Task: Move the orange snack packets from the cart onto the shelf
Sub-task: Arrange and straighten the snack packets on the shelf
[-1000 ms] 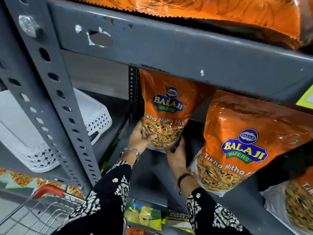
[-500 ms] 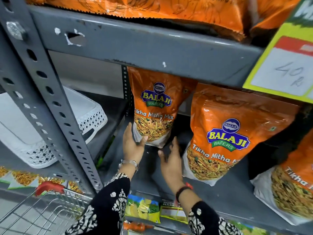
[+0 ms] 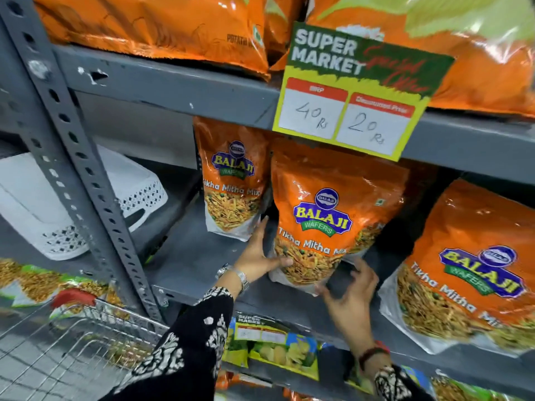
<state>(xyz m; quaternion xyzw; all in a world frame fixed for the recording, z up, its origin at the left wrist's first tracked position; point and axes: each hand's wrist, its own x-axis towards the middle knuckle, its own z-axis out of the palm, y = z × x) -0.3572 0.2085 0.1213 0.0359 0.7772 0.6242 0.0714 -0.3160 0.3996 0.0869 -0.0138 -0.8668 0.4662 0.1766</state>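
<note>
Left hand (image 3: 256, 257) pressed against the lower left edge of the middle Balaji Tikha Mitha Mix packet (image 3: 333, 218), thumb laid across its front, fingers running up its side: grasping it. Right hand (image 3: 351, 296) spread open at the packet's lower right corner, fingertips just touching or just short of the bottom seam; cannot tell which. Packet upright on the grey metal shelf (image 3: 199, 253), leaning slightly. Second identical packet (image 3: 234, 183) standing further back to its left, partly hidden behind it. Third packet (image 3: 466, 273) tilted at the right, apart from the middle one. Yellow-green price card (image 3: 359, 94) clipped to the shelf edge above, marked 40 Rs and 20 Rs. More orange bags (image 3: 162, 27) lying on the upper shelf. White perforated basket (image 3: 139, 195) in the neighbouring bay, left. Wire cart (image 3: 72, 342) with a red handle at bottom left.
</note>
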